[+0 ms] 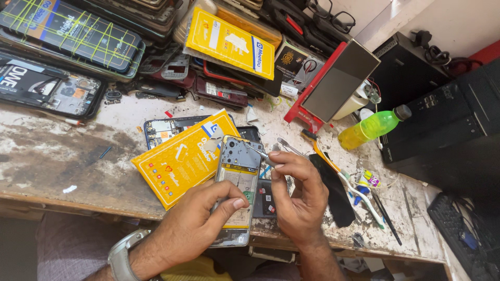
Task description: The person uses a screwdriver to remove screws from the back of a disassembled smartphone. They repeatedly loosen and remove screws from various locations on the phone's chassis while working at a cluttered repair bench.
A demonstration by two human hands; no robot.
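Note:
An opened phone with its back cover off lies near the bench's front edge, showing a grey frame, a yellow battery area and a small green board. My left hand holds its lower part, thumb and forefinger on the frame. My right hand pinches a thin metal tool whose tip touches the phone's upper right corner. A watch sits on my left wrist. Under the phone lies a yellow flat package.
Behind lie stacked phone parts, another yellow package and a banded screen box. To the right are a red stand with a panel, a green bottle, a toothbrush, black cloth and dark boxes.

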